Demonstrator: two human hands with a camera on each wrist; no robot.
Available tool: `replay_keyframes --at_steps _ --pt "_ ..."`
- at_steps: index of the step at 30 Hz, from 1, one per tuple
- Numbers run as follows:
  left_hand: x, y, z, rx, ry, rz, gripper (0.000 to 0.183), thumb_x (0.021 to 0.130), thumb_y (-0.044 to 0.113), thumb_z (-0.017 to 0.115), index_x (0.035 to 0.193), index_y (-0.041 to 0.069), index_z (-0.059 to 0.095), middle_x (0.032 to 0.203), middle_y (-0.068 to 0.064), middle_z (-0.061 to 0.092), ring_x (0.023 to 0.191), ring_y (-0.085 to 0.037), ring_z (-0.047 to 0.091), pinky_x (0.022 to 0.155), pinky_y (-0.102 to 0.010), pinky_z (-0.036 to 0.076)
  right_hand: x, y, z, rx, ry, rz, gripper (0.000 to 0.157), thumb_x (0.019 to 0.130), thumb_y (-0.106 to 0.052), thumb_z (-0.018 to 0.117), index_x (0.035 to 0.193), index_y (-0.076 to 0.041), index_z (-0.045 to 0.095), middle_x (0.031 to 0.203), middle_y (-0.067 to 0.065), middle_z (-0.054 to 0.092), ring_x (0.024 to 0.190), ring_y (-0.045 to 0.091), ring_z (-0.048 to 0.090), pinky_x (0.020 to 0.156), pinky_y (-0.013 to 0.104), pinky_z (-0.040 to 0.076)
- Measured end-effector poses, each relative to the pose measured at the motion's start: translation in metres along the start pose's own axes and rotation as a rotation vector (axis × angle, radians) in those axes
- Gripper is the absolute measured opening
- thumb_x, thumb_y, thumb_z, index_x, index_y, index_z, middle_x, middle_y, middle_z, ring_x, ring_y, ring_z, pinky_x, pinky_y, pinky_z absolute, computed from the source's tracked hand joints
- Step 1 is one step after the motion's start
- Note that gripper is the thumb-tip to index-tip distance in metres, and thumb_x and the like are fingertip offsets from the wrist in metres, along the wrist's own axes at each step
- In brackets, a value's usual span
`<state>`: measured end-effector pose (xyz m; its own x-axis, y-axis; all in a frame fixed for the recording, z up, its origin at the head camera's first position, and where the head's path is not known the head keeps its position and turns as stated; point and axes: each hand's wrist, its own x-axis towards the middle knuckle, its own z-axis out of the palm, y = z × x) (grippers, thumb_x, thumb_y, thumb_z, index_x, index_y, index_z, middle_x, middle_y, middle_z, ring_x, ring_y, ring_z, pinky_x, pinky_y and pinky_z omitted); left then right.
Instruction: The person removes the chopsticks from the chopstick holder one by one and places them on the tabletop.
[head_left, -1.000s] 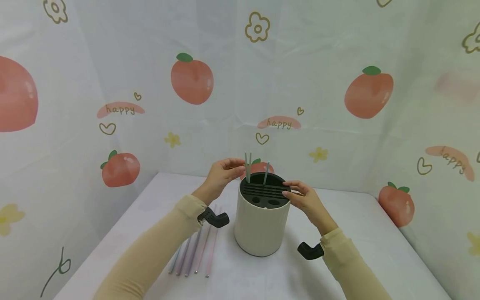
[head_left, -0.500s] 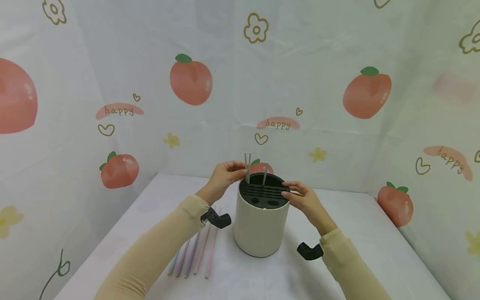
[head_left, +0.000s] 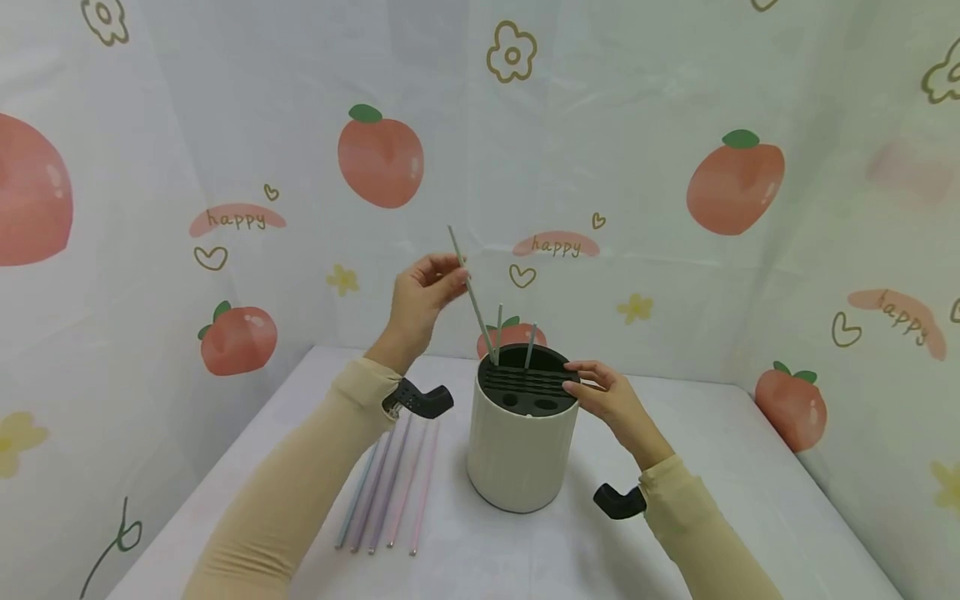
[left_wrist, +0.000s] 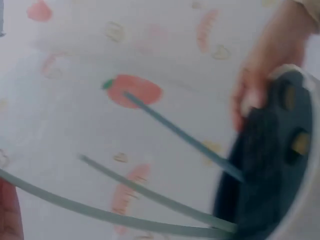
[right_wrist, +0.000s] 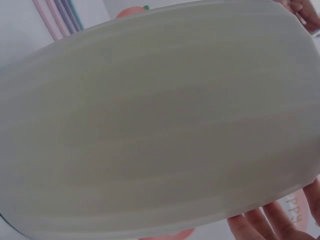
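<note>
A white cylindrical pen holder (head_left: 521,458) with a black slotted insert (head_left: 528,383) stands upright on the table. My left hand (head_left: 422,304) pinches a thin pale green pencil-like stick (head_left: 477,312) well above the rim. Leaning left, the stick has its lower end still inside the holder's back compartment, where its tip is hidden. Two other sticks stand in that compartment: a pale green one (left_wrist: 150,194) and a blue-grey one (left_wrist: 185,136). On the right, my right hand (head_left: 611,404) grips the holder's rim, and its fingertips (right_wrist: 245,227) show past the white wall.
Several pastel sticks (head_left: 390,492), blue, purple and pink, lie side by side on the white table (head_left: 637,550) left of the holder. A white fruit-print cloth (head_left: 450,125) hangs behind and at both sides.
My left hand has risen and moved left, drawing one pale green stick partly up out of the holder and tilting it. My right hand stays at the rim.
</note>
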<state>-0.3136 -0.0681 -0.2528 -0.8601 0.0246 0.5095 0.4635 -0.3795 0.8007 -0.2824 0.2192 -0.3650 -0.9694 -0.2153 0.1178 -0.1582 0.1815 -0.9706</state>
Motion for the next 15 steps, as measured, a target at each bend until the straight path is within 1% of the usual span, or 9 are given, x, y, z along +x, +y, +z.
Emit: replay_keyframes --at_steps 2,4,7,10,12,15 --pt "0.006 0.016 -0.001 -0.054 0.053 0.064 0.019 0.090 -0.005 0.063 0.087 0.013 0.067 0.091 0.004 0.067 0.081 -0.008 0.064 0.081 -0.024 0.057 0.000 0.000 0.000 0.004 0.006 0.003 0.051 0.093 -0.023 0.065 0.136 -0.002 0.047 0.139 0.020 0.043 0.129 0.030 0.047 0.103 0.036 0.047" --pt "0.010 0.029 -0.004 -0.096 0.101 0.111 0.018 0.089 -0.005 0.063 0.087 0.012 0.067 0.092 0.002 0.065 0.080 -0.009 0.064 0.079 -0.023 0.057 0.001 0.000 0.000 0.006 0.007 0.003 0.051 0.093 -0.023 0.066 0.136 -0.002 0.048 0.139 0.020 0.043 0.127 0.028 0.048 0.102 0.034 0.047" --pt "0.014 0.041 -0.014 -0.134 0.156 0.137 0.015 0.089 -0.004 0.063 0.088 0.010 0.068 0.089 -0.001 0.061 0.078 -0.010 0.064 0.076 -0.022 0.058 0.001 0.000 0.000 0.005 0.007 -0.001 0.051 0.093 -0.023 0.066 0.136 -0.002 0.048 0.138 0.021 0.044 0.126 0.027 0.049 0.101 0.033 0.048" --pt "0.013 0.044 -0.031 -0.132 0.208 0.110 0.012 0.088 -0.003 0.065 0.090 0.009 0.069 0.088 -0.002 0.061 0.075 -0.010 0.065 0.072 -0.021 0.058 0.001 0.000 -0.001 0.003 0.004 -0.001 0.051 0.094 -0.023 0.065 0.136 -0.001 0.047 0.139 0.021 0.043 0.126 0.028 0.048 0.101 0.034 0.048" --pt "0.009 0.040 -0.044 -0.082 0.241 0.071 0.010 0.088 -0.001 0.066 0.092 0.007 0.069 0.088 -0.001 0.062 0.075 -0.009 0.064 0.070 -0.020 0.057 0.001 0.001 -0.001 0.003 0.005 0.001 0.051 0.094 -0.023 0.065 0.136 -0.001 0.047 0.139 0.021 0.043 0.126 0.028 0.048 0.101 0.034 0.047" --pt "0.000 0.030 -0.067 -0.002 0.276 -0.026 0.009 0.088 0.002 0.067 0.095 0.007 0.068 0.087 0.001 0.063 0.077 -0.008 0.063 0.069 -0.018 0.056 0.001 0.002 0.000 0.005 0.006 0.000 0.050 0.094 -0.022 0.065 0.136 -0.001 0.047 0.137 0.020 0.044 0.125 0.027 0.049 0.100 0.032 0.048"
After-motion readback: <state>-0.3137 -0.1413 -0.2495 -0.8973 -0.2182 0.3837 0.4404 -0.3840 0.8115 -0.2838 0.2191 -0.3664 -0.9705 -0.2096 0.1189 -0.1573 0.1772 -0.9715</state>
